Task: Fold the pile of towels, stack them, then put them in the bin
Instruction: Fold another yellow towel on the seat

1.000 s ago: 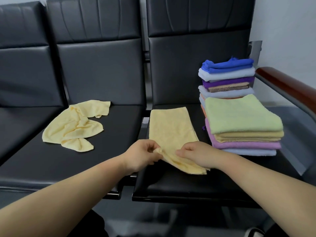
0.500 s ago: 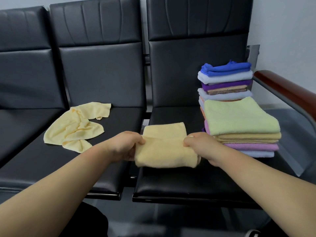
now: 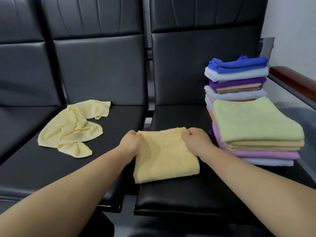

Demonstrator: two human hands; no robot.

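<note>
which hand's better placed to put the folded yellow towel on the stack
Likely right: the right hand grips the folded yellow towel beside the stack; the left hand grips its far side.

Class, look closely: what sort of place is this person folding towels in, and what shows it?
Likely a waiting area: a row of joined black padded seats, a wood-topped metal armrest at the row's end, and a plain white wall behind.

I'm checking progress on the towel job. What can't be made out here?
- bin: outside the head view's edges.
- Fingertips of left hand and right hand: curled onto the folded yellow towel, hidden by knuckles.
- Lower towels of the rear stack: behind the front stack, head view.
</note>
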